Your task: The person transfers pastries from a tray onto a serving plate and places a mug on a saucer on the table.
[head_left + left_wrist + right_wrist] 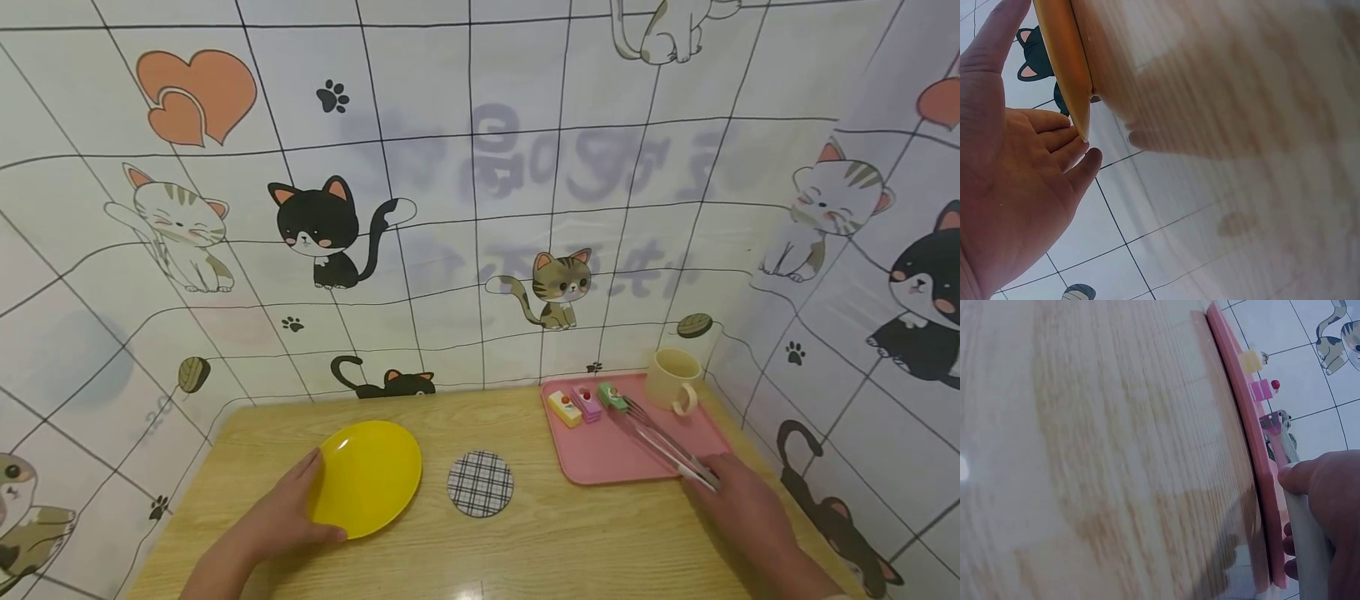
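Observation:
My left hand (288, 512) holds the left side of a round yellow plate (375, 475), thumb on the near rim and fingers along the far-left rim. In the left wrist view, that plate (1066, 56) is seen edge-on against the fingers. On the right, my right hand (742, 504) grips metal tongs (667, 442) with a fork-like tip. Their tip is at a small green toy cake (611, 396) on a pink tray (600, 462); whether it pinches the cake I cannot tell. Beside it lie a pink-purple cake (587, 404) and a yellow cake (564, 409).
A cream mug (672, 379) stands at the tray's back right corner, handle toward the front. Between plate and tray lies a round checked coaster (481, 483). The wooden table (480, 550) meets cat-patterned sheeting (450, 208) at the back and sides.

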Tool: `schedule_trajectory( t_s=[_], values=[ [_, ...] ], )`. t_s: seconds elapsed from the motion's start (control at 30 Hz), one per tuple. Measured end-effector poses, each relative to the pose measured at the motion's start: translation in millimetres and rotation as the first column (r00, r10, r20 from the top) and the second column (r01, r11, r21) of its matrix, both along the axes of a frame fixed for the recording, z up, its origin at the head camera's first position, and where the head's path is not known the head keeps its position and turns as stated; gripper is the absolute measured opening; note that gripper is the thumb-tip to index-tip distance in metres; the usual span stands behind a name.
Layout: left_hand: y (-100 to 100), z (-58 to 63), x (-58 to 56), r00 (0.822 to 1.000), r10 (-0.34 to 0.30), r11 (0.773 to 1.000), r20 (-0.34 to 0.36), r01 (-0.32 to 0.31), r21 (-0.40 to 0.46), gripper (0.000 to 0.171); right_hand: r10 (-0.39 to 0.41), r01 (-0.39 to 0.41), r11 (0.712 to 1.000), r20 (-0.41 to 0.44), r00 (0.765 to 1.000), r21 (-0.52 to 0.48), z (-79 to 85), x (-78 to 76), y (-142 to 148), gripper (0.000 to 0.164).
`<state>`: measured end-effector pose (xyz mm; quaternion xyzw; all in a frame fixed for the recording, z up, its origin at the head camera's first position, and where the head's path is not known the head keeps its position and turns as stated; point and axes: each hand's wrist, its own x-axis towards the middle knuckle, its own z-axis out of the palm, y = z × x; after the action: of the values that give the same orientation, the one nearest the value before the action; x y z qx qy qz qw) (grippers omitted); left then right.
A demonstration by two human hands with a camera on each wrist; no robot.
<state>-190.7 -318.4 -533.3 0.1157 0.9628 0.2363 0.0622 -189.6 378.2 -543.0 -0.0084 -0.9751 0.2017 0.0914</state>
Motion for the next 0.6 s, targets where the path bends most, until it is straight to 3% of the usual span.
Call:
schedule_trajectory(
  t_s=[0.43,0.6],
  values=[
    [-0.1,-0.5,-0.6,1.000,0.001,1.000,0.009,-0.001,-0.008,0.144,0.010,-0.011,1.000,-0.076,0.997,-0.007,-2.3,3.8,-2.8,0.028],
    [0.2,1.4,-0.7,1.000,0.003,1.000,0.021,-0.003,0.003,0.143,-0.021,0.020,1.000,-0.112,0.993,-0.016,-2.5,4.3,-4.2,0.027]
  ],
)
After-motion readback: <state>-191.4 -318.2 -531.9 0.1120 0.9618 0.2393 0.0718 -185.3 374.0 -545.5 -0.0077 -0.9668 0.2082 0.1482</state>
